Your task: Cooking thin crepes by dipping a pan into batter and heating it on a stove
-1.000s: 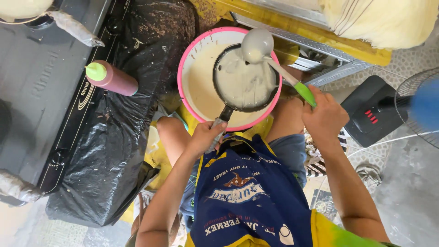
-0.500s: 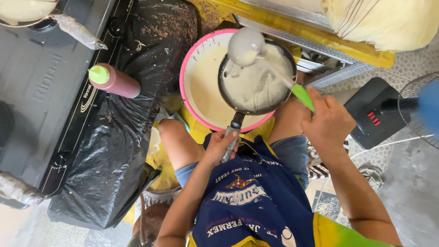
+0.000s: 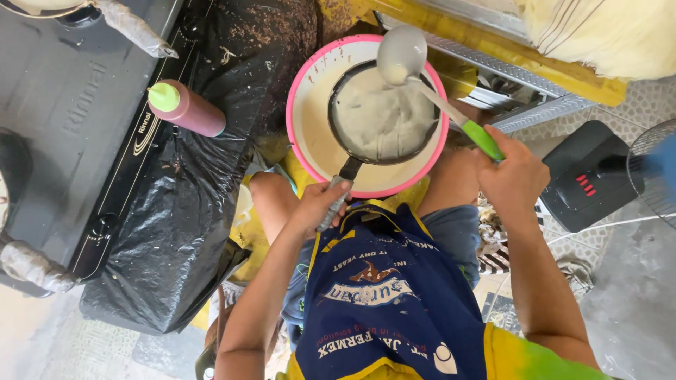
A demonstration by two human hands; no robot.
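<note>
Floor tiles are showing around the seated person. Over the pink-rimmed bowl [image 3: 303, 141], the left hand [image 3: 320, 204] is gripping the batter-coated pan [image 3: 384, 116] level by its handle; the right hand [image 3: 510, 172] is clasping the ladle [image 3: 401, 55] above. Tilting slowly would be spreading batter evenly.

Reddish squeeze bottle [image 3: 189, 110], green-capped

A black gas stove [image 3: 63, 134] stands left on black plastic sheeting [image 3: 176, 232]; grey tiled floor [image 3: 634, 309], a fan [image 3: 651, 169] right, bright daylight.
</note>
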